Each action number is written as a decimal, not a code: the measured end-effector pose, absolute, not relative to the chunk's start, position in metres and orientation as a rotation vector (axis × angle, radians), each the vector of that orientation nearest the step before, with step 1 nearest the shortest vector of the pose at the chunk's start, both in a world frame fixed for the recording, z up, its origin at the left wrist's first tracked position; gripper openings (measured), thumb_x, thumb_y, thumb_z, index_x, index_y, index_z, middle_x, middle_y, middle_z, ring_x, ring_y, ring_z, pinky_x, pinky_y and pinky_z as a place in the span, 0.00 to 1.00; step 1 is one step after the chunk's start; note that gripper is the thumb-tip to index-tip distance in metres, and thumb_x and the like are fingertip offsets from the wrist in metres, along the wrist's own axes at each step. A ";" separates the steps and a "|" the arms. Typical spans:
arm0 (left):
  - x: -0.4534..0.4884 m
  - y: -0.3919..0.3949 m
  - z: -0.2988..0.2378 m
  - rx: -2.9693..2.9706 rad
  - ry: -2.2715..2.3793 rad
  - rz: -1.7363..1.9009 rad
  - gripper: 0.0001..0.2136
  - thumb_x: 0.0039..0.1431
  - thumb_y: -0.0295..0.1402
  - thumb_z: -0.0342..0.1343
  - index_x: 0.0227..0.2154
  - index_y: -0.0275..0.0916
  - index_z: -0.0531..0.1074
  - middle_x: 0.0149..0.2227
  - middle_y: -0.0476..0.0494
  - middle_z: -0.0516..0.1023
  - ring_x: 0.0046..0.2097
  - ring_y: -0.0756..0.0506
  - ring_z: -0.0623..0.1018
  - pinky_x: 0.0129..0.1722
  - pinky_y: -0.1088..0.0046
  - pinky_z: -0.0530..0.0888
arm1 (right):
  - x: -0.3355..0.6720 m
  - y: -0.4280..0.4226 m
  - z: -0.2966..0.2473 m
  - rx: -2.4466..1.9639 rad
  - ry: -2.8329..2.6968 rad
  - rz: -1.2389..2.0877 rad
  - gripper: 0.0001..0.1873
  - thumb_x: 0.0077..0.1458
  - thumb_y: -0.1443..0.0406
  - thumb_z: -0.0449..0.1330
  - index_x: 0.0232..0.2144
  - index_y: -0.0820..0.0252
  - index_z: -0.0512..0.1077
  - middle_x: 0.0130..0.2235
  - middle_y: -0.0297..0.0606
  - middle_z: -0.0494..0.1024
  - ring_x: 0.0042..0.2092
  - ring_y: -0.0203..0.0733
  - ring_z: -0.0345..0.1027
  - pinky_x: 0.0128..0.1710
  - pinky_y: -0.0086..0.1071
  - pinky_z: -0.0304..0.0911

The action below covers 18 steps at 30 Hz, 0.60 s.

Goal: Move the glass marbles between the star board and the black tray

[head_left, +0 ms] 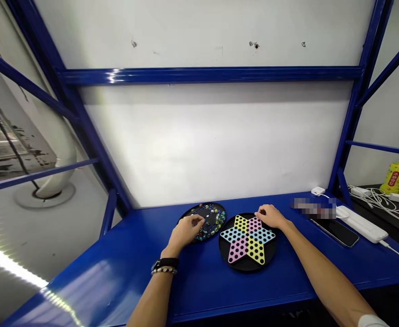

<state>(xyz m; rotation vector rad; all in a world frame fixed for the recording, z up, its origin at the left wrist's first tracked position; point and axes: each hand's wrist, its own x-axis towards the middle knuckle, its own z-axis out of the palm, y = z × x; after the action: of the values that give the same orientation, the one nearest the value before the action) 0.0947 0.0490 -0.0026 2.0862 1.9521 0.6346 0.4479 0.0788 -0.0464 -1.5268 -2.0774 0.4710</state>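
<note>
Blue steel racking frames a blue table against a white wall. Near its middle, a round black tray of glass marbles sits just left of a black board bearing a 6-point pastel star, the holes in view empty. The left hand curls over the tray, fingertips pinched; whether they grip a marble I cannot tell. The right hand rests bent-fingered on the board's far rim, nothing visibly held. Marbles are smooth and round: a loose pinch could drop 1, and it might roll off the table.
</note>
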 end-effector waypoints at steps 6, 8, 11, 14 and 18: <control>0.084 0.058 -0.017 2.202 1.690 0.493 0.14 0.54 0.40 0.52 0.38 0.44 0.79 0.39 0.47 0.82 0.36 0.43 0.78 0.36 0.71 0.72 | 0.449 0.080 -0.047 -1.509 -2.087 0.460 0.15 0.59 0.56 0.55 0.26 0.58 0.73 0.31 0.37 0.78 0.34 0.39 0.69 0.32 0.30 0.54; 0.083 0.059 -0.019 2.210 1.688 0.487 0.15 0.54 0.41 0.52 0.39 0.44 0.79 0.41 0.46 0.82 0.38 0.42 0.79 0.39 0.69 0.73 | 0.449 0.080 -0.048 -1.508 -2.090 0.456 0.15 0.59 0.56 0.55 0.26 0.58 0.73 0.32 0.37 0.78 0.34 0.39 0.69 0.33 0.30 0.54; 0.086 0.058 -0.019 2.235 1.704 0.499 0.15 0.54 0.43 0.53 0.38 0.44 0.80 0.41 0.45 0.82 0.42 0.41 0.79 0.42 0.69 0.73 | 0.449 0.080 -0.049 -1.523 -2.087 0.451 0.15 0.59 0.57 0.55 0.26 0.57 0.73 0.32 0.37 0.78 0.34 0.39 0.69 0.32 0.30 0.54; 0.086 0.057 -0.016 2.217 1.745 0.574 0.16 0.56 0.45 0.51 0.37 0.43 0.78 0.40 0.44 0.81 0.40 0.42 0.79 0.39 0.70 0.73 | 0.449 0.080 -0.048 -1.530 -2.082 0.448 0.15 0.59 0.57 0.55 0.26 0.57 0.73 0.32 0.37 0.78 0.34 0.39 0.68 0.32 0.29 0.54; 0.079 0.058 -0.010 2.100 1.932 0.773 0.19 0.61 0.48 0.42 0.37 0.41 0.74 0.36 0.45 0.80 0.38 0.43 0.78 0.36 0.71 0.71 | 0.448 0.078 -0.047 -1.517 -2.086 0.446 0.15 0.59 0.57 0.55 0.26 0.57 0.73 0.32 0.37 0.78 0.34 0.39 0.68 0.33 0.30 0.54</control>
<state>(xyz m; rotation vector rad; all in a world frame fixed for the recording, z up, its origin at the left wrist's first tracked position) 0.0788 0.0576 -0.0101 2.0999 1.9325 0.7726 0.4483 0.0785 -0.0468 -1.5174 -2.0856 0.4456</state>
